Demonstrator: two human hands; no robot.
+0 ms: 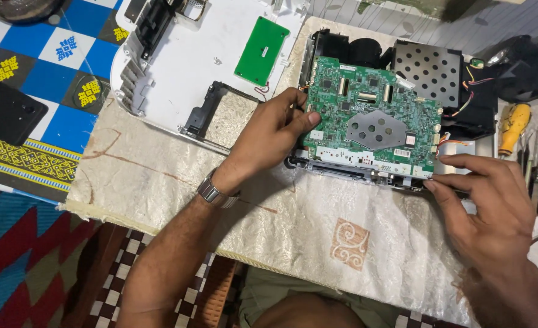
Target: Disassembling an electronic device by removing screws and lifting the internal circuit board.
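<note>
Head view: opened projector chassis sits on a cream patterned cloth, right of centre, w/ the big green main circuit board lying flat on top, grey perforated shield plate in its middle. Left hand pinches the board's left edge, thumb on top near the corner, fingers curled under/against the side; wristwatch on that arm. Right hand grips the near-right corner, fingertips pressed along the connector strip at the near edge, not clenched. Both hands hold the board by its edges only, which is the right way: keep fingers off the chips & flat-cable sockets. Judgement: lift level from both ends, no twisting, and mind the red/orange wire bundle on the right side, since it looks plugged in & could snag. Far left, the white plastic top cover lies upside down w/ a small green board on it. A yellow-handled screwdriver & other metal tools lie at the far right, near the chassis.
</note>
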